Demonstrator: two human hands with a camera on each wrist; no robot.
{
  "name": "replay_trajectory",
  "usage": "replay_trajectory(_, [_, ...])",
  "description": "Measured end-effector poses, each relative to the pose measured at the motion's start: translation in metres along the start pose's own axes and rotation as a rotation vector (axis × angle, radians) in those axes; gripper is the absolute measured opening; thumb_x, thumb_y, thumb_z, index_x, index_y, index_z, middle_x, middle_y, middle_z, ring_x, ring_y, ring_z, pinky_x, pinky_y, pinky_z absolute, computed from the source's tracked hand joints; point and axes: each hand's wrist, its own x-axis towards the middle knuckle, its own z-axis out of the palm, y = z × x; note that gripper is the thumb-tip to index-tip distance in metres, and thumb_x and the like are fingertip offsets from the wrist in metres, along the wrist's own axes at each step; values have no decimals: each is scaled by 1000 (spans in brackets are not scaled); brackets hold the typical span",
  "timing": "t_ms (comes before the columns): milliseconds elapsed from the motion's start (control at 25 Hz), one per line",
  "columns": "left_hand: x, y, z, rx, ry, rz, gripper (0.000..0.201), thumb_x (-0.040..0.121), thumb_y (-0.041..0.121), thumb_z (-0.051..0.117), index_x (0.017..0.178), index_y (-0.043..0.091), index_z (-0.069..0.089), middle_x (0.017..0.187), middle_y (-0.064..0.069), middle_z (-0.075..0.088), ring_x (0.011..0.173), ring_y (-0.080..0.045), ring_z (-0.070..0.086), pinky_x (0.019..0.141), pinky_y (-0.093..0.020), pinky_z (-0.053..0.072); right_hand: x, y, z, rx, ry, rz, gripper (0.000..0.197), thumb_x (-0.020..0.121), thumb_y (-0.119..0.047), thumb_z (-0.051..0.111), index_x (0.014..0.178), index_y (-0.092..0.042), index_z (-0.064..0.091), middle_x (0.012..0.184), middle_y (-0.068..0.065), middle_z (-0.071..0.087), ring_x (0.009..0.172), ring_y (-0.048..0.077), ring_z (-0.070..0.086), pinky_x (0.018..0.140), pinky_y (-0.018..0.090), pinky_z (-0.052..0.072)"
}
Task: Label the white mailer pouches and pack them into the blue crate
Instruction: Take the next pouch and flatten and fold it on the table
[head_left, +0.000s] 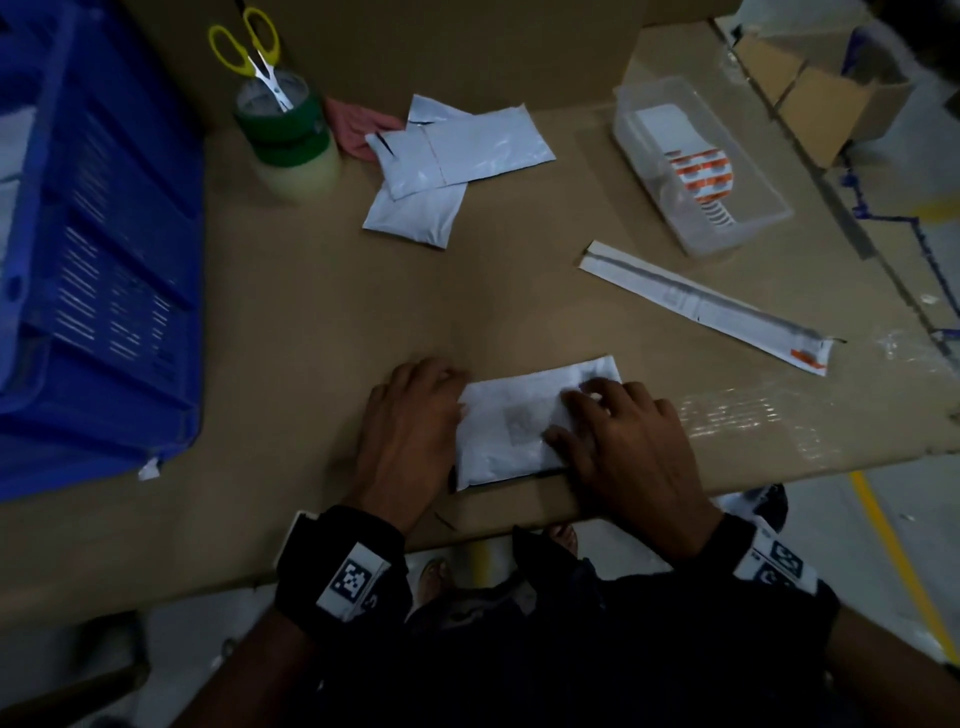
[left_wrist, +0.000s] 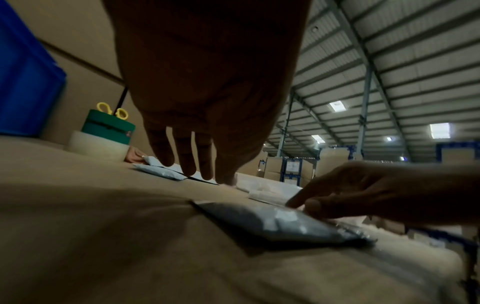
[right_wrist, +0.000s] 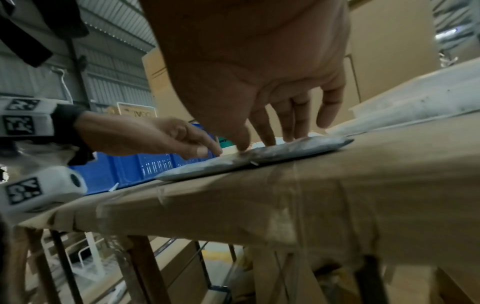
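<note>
White mailer pouch (head_left: 511, 431) flat near table (head_left: 291, 332) front edge; left hand (head_left: 402, 431) fingers straight beside its left edge, right hand (head_left: 626, 441) fingers extended, pressing on top; bare cardboard beyond fingertips

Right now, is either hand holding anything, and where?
No grip. Right hand presses flat on the pouch's right half; left hand rests at its left edge.

Dim warehouse, corrugated metal roof (left_wrist: 389, 61) with skylights, cardboard-covered table (head_left: 311, 322), grey floor (head_left: 857, 519) with yellow line
</note>
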Motion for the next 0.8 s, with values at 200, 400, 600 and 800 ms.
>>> replay_trajectory(200, [-27,8,24,160,-109,172,65,103,42,21,144,3,52,150,-14,52,136,-29,52,106,-42,47,-6,-22,32,113,-86,-343,58,105,-28,35,160,-12,33,168,10,28,156,27,23,121,48,28])
replay_trajectory(400, [-35,5,35,239,-151,133,72,107,44,5,152,2,42,158,-13,41,142,-27,45,113,-44,40,-20,-15,37,131,-37,-154,69,108,-54,32,163,-13,26,170,5,20,158,16,16,126,43,22])
replay_trajectory(600, [-34,-2,33,249,-152,152,76,100,54,18,154,5,38,160,-10,39,145,-23,42,116,-44,35,-18,8,28,56,-67,39,74,107,-60,12,164,-14,22,171,4,16,159,18,11,128,39,8])
replay_trajectory(800, [-30,-2,29,246,-154,155,74,96,54,27,143,3,54,147,-12,55,134,-26,56,111,-42,41,6,-30,31,131,-14,-76,61,109,-39,19,158,-6,35,166,13,31,156,26,25,126,43,14])
